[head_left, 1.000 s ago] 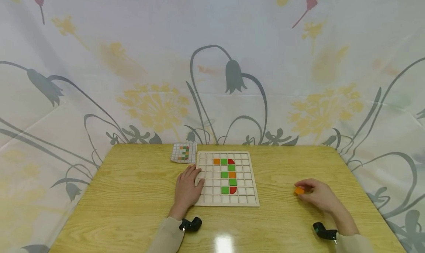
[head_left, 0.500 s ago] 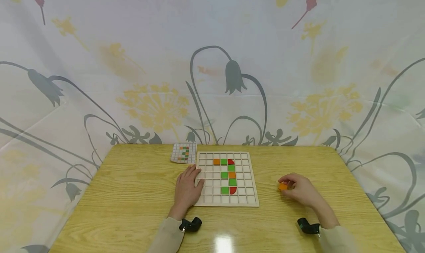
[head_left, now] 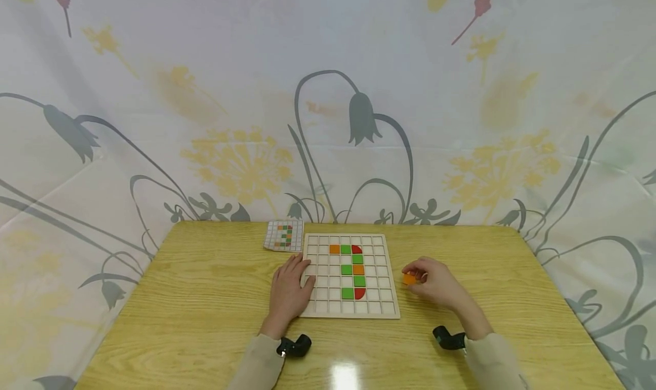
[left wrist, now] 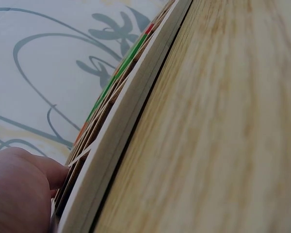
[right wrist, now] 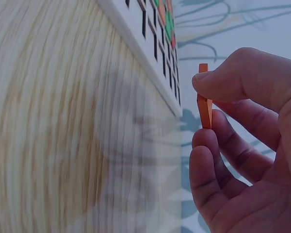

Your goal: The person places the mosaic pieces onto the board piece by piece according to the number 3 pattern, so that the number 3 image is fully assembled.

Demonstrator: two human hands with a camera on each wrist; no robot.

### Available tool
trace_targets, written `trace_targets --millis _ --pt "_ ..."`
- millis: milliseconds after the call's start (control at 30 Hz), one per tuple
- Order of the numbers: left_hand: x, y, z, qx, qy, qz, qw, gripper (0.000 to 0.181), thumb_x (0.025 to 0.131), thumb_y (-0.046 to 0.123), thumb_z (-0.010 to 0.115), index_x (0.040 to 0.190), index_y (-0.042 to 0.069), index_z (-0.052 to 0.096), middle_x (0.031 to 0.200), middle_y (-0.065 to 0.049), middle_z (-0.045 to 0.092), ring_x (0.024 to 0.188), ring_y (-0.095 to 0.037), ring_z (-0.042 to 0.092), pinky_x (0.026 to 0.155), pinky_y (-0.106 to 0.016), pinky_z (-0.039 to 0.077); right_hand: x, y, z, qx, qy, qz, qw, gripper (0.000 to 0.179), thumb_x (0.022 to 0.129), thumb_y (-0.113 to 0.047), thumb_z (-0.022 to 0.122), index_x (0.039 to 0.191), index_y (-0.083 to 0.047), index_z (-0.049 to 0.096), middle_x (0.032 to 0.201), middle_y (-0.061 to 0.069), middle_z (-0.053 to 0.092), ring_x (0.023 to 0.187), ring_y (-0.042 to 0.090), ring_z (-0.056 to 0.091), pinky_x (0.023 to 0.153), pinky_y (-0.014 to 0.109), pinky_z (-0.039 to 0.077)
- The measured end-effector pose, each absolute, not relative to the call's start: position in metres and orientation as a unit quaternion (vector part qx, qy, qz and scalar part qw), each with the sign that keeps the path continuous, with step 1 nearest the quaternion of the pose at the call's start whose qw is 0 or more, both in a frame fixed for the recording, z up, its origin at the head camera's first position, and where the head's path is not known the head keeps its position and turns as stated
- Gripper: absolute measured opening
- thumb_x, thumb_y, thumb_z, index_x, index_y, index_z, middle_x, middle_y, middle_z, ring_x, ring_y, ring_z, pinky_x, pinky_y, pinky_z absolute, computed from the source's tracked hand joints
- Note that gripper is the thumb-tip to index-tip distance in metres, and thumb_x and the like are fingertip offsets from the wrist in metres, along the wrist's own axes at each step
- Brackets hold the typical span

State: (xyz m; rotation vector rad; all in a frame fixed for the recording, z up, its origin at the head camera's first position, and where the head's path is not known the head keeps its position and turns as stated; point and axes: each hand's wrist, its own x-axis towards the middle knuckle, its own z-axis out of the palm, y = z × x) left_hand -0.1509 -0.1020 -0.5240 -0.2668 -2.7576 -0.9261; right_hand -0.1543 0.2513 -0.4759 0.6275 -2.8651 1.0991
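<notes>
A pale wooden grid board [head_left: 381, 307] lies flat on the table, with square green and orange tiles and two rounded red tiles set in its cells. On its left edge rests my left hand [head_left: 291, 287], fingers extended and holding no tile; the left wrist view shows the thumb [left wrist: 53, 172] at the board's rim. Just beyond the board's right edge, my right hand [head_left: 435, 282] pinches a thin orange tile [right wrist: 206, 111] between thumb and fingers, raised off the table. The other fingers of that hand are curled below the tile.
A small printed card [head_left: 283, 235] with a coloured grid pattern lies at the board's back left corner. The wooden table [head_left: 205, 299] meets a flower-patterned cloth [head_left: 328, 151] at the back. Black wrist cameras sit on both wrists.
My right hand has moved left across the table with the orange tile, from far right to beside the board. The left hand and the tiles on the board stay as they were.
</notes>
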Motion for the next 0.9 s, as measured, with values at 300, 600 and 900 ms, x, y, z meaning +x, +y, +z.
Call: trace_targets --millis 300,600,900 --pt "-0.151 -0.101 -0.523 -0.09 -0.939 -0.314 0.11 0.038 0.097 0.023 0.063 0.132 0.008 0.064 0.149 -0.013 0.048 0.141 -0.034 0.037 0.112 -0.06 0.028 -0.162 0.221 -0.477 0.214 -0.906 0.364 -0.019 0.026 0.076 -0.001 0.079 0.101 -0.003 0.073 0.086 -0.002 0.055 0.077 0.014 0.05 0.066 0.027 0.048" --pt "-0.152 -0.102 -0.526 -0.091 -0.939 -0.311 0.116 0.038 0.097 0.024 0.063 0.132 0.008 0.064 0.149 -0.013 0.049 0.141 -0.034 0.038 0.111 -0.059 0.028 -0.167 0.187 -0.485 0.24 -0.904 0.353 -0.033 0.028 0.074 0.001 0.074 0.102 -0.006 0.073 0.087 -0.003 0.057 0.078 0.013 0.051 0.068 0.028 0.048" --pt "-0.153 -0.102 -0.526 -0.093 -0.939 -0.309 0.116 0.038 0.097 0.024 0.062 0.132 0.008 0.063 0.149 -0.013 0.049 0.14 -0.034 0.038 0.112 -0.059 0.028 -0.162 0.147 -0.488 0.289 -0.894 0.34 -0.048 0.024 0.079 -0.001 0.075 0.103 -0.004 0.073 0.091 -0.003 0.057 0.077 0.011 0.051 0.067 0.027 0.048"
